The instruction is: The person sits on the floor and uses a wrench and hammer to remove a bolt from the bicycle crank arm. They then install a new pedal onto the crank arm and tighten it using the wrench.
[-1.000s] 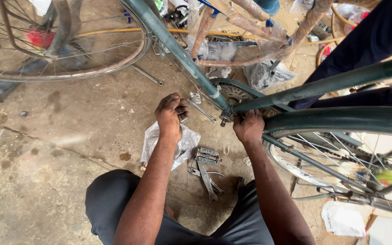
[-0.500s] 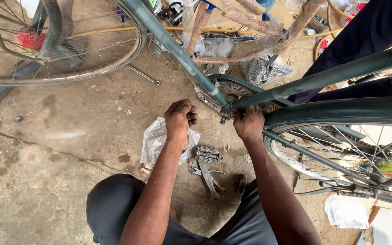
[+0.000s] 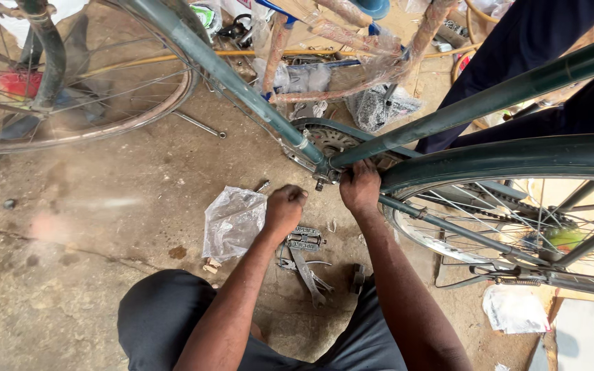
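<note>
A dark green bicycle frame (image 3: 242,89) stands over the concrete floor, its tubes meeting at the bottom bracket (image 3: 323,176) beside the chainring (image 3: 331,141). My right hand (image 3: 360,187) grips the frame right at that joint. My left hand (image 3: 284,207) is a closed fist just below and left of the bracket, apart from it; I cannot see anything in it. Under my hands lie a metal pedal (image 3: 304,238) and a crank arm (image 3: 309,271) on the floor.
A crumpled clear plastic bag (image 3: 232,221) lies left of my fist. The rear wheel and green mudguard (image 3: 517,161) fill the right; the front wheel (image 3: 77,127) is at upper left. Another person's dark blue trouser leg (image 3: 517,48) stands behind the frame, with plastic-wrapped clutter (image 3: 352,41) beside it.
My left hand has come down and away from the bottom bracket, still closed. My right hand stays on the frame joint. The view has shifted slightly.
</note>
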Available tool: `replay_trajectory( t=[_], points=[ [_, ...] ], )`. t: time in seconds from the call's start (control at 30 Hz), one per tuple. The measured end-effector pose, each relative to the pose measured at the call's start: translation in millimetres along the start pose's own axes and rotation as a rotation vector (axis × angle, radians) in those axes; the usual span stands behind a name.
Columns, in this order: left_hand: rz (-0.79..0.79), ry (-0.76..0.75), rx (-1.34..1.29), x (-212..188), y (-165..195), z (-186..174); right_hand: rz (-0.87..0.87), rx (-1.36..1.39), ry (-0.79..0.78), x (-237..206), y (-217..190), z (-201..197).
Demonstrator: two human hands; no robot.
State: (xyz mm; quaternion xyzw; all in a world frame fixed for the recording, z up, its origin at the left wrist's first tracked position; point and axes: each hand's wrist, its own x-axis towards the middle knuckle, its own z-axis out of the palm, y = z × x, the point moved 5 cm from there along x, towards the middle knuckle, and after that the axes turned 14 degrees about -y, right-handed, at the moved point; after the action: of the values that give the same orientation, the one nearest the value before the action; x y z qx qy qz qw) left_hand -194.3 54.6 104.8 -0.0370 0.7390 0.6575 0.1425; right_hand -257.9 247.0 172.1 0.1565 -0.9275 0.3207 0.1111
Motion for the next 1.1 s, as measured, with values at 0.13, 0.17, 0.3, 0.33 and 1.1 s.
replay_trajectory(
  t=[0.13,0.17,0.3,0.33,1.1],
  points=[
    [-0.094,-0.079,-0.162,8.9,-14.8,17.1,-0.058,0.056,0.055,0.7,-9.1,-9.3],
    [-0.087,-0.088,-0.243,12.2,-14.6,18.8,-0.071,0.074,0.076,0.9,-10.6,-10.8],
    [-0.057,-0.134,-0.287,24.9,-9.4,27.7,-0.046,0.102,0.120,0.0,-11.3,-10.6],
    [0.001,-0.121,-0.260,28.2,-5.9,29.6,-0.056,0.103,0.138,-0.9,-12.1,-10.4],
    [-0.032,-0.074,0.307,2.7,-13.9,8.1,-0.056,-0.050,0.183,-1.1,-15.6,-4.5]
  ],
)
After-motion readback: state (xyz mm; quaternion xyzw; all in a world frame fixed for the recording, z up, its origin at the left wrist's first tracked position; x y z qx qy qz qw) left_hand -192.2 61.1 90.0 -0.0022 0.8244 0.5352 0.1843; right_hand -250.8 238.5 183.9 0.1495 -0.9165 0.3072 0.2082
